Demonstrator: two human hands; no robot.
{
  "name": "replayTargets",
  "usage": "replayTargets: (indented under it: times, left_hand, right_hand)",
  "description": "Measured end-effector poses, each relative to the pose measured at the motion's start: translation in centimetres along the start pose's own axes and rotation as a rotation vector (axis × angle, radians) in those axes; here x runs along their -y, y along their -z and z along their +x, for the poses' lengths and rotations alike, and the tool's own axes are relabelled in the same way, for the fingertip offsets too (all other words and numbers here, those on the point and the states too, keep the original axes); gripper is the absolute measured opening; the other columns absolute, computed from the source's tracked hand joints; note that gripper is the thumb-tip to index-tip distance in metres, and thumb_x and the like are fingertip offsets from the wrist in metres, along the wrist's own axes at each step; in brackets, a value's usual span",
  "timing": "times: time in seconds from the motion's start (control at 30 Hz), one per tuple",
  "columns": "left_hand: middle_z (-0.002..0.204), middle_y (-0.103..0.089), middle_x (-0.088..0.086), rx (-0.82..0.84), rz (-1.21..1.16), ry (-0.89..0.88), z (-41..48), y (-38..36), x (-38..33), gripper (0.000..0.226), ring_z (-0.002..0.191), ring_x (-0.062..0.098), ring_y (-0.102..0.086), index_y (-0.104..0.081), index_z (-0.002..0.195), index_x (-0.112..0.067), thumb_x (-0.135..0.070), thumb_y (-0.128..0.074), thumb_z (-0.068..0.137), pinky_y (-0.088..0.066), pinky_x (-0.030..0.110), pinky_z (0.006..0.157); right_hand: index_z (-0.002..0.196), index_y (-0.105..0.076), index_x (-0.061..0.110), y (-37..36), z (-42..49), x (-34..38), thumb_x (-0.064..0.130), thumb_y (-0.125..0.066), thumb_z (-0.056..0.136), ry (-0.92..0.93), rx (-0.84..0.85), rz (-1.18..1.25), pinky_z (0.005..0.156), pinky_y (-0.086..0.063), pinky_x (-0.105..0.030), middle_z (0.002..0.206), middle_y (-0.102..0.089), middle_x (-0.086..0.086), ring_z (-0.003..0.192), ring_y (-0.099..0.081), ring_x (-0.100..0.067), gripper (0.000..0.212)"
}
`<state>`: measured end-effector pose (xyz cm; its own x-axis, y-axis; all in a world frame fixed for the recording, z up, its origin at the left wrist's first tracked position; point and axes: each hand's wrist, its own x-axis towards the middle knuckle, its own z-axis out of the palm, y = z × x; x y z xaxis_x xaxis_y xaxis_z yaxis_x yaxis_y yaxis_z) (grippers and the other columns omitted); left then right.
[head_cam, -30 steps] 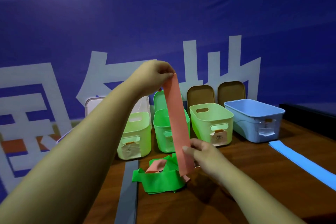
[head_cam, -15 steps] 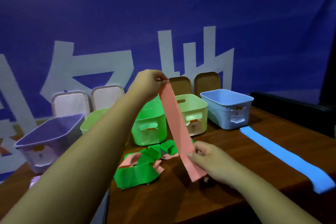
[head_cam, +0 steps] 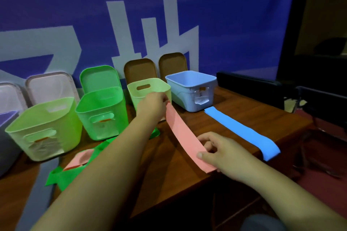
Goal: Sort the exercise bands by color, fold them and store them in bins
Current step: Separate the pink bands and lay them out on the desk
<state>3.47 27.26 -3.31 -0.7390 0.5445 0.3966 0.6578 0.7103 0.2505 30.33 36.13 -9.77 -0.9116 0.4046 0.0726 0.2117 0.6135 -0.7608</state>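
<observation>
A pink band [head_cam: 185,137] stretches low over the wooden table [head_cam: 244,116], held at both ends. My left hand [head_cam: 153,105] pinches its far end in front of the pale green bin [head_cam: 150,91]. My right hand [head_cam: 223,153] grips its near end by the table's front edge. A blue band [head_cam: 240,131] lies flat to the right, its near end hanging over the edge. A tangle of green bands [head_cam: 58,175] with another pink band [head_cam: 78,160] lies to the left, partly hidden by my left arm.
Open bins stand in a row along the back: a lime bin [head_cam: 45,129], a bright green bin [head_cam: 102,114], the pale green one and a blue bin [head_cam: 191,90]. Lids lean on the blue banner behind. A grey strip [head_cam: 39,184] lies at left.
Both hands have lowered the pink band from hanging upright to nearly flat over the table. The view has swung to the right.
</observation>
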Motion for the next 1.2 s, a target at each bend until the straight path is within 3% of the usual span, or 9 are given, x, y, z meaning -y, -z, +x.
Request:
replayTargets:
  times: [0.17, 0.3, 0.37, 0.57, 0.7, 0.8, 1.03, 1.2]
  left_hand:
    - [0.11, -0.069, 0.004, 0.093, 0.163, -0.005, -0.6, -4.9, 0.2, 0.023, 0.1, 0.029, -0.067, -0.074, 0.118, -0.03, -0.022, -0.06, 0.101, -0.061, 0.045, 0.086]
    - [0.109, -0.066, 0.005, 0.117, 0.308, -0.05, -0.9, -6.5, 0.7, 0.021, 0.101, 0.029, -0.066, -0.075, 0.116, -0.026, -0.021, -0.067, 0.097, -0.06, 0.042, 0.082]
    - [0.114, -0.063, 0.007, 0.112, 0.357, -0.076, -1.0, -7.0, 0.8, 0.022, 0.107, 0.031, -0.063, -0.076, 0.117, -0.024, -0.023, -0.07, 0.096, -0.06, 0.044, 0.088]
    - [0.123, -0.059, 0.009, 0.081, 0.425, -0.087, -1.7, -7.6, 0.7, 0.024, 0.108, 0.033, -0.063, -0.073, 0.121, -0.021, -0.02, -0.068, 0.098, -0.062, 0.046, 0.088]
    - [0.115, -0.061, 0.007, 0.055, 0.401, -0.115, -2.2, -6.5, 0.5, 0.022, 0.104, 0.031, -0.063, -0.073, 0.118, -0.019, -0.022, -0.069, 0.096, -0.061, 0.044, 0.088]
    - [0.107, -0.064, 0.004, 0.07, 0.252, -0.123, -2.9, -4.1, 0.9, 0.017, 0.096, 0.027, -0.065, -0.075, 0.11, -0.02, -0.025, -0.064, 0.097, -0.061, 0.041, 0.081]
    - [0.097, -0.075, -0.004, 0.289, 0.113, -0.186, -8.0, 5.4, 5.6, 0.014, 0.085, 0.014, -0.067, -0.079, 0.106, -0.022, -0.024, -0.067, 0.1, -0.056, 0.032, 0.078]
    - [0.103, -0.066, -0.015, 0.557, 0.228, -0.268, -13.4, 8.1, 11.1, 0.017, 0.1, 0.01, -0.065, -0.074, 0.114, -0.032, -0.034, -0.072, 0.097, -0.054, 0.032, 0.09]
  right_hand:
    - [0.142, -0.057, 0.043, 0.9, -0.2, -1.0, 0.044, -0.074, 0.097, 0.024, 0.008, -0.251, 0.085, -0.05, -0.021, 0.118, -0.057, 0.022, 0.103, -0.061, -0.001, 0.048]
    - [0.139, -0.062, 0.043, 0.9, 0.0, -1.8, 0.05, -0.073, 0.095, 0.032, 0.046, -0.28, 0.081, -0.044, -0.016, 0.121, -0.055, 0.023, 0.106, -0.058, 0.001, 0.046]
    - [0.138, -0.063, 0.043, 0.9, 0.2, -1.9, 0.051, -0.073, 0.095, 0.034, 0.056, -0.285, 0.08, -0.043, -0.016, 0.121, -0.054, 0.024, 0.106, -0.059, 0.001, 0.044]
    - [0.136, -0.063, 0.043, 1.3, 0.3, -1.4, 0.054, -0.072, 0.094, 0.026, 0.095, -0.353, 0.09, -0.052, -0.023, 0.123, -0.052, 0.023, 0.108, -0.06, 0.0, 0.044]
    - [0.137, -0.061, 0.047, 1.9, 0.2, -0.1, 0.061, -0.07, 0.091, 0.011, 0.113, -0.477, 0.088, -0.058, -0.03, 0.12, -0.049, 0.02, 0.103, -0.061, -0.005, 0.049]
    - [0.133, -0.064, 0.045, 2.0, 0.4, 1.2, 0.063, -0.067, 0.092, 0.04, 0.072, -0.471, 0.091, -0.058, -0.034, 0.117, -0.051, 0.019, 0.104, -0.062, -0.005, 0.044]
    - [0.101, -0.075, 0.038, -2.4, 2.9, 4.9, 0.049, -0.063, 0.098, 0.162, 0.004, -0.282, 0.085, -0.06, -0.04, 0.098, -0.065, 0.017, 0.092, -0.063, -0.005, 0.016]
    - [0.1, -0.078, 0.038, -7.0, 4.9, 7.8, 0.042, -0.063, 0.099, 0.216, 0.094, -0.246, 0.091, -0.06, -0.036, 0.1, -0.071, 0.016, 0.095, -0.065, -0.004, 0.015]
